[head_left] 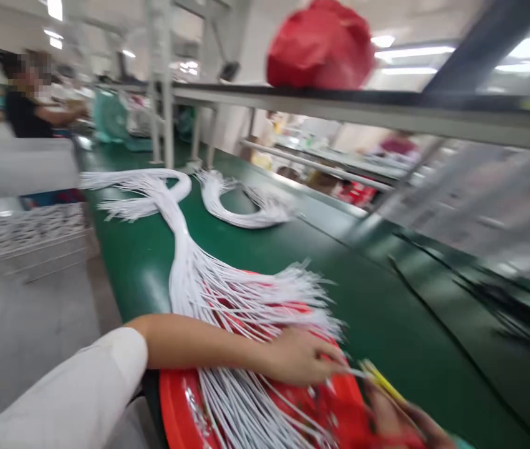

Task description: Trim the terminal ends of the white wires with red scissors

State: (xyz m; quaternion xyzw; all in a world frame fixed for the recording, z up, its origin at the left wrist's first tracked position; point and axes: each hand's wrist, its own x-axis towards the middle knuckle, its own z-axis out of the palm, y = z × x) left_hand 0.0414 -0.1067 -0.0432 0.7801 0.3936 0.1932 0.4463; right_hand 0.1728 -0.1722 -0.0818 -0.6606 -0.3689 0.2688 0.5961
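My left hand reaches across a spread bundle of white wires, its fingers pinching a single white wire that points right. My right hand, blurred at the lower right, is closed around a thin yellow object whose kind I cannot make out. The pinched wire's end meets or passes close to the tip of the yellow object. Beneath the wires sits a red tray or basin, largely covered by them. A blurred red shape lies beside my right hand.
Another coil of white wires rests farther back on the green table. Dark cables lie at the right. A shelf with a red bag runs above. A white crate and a person are at left.
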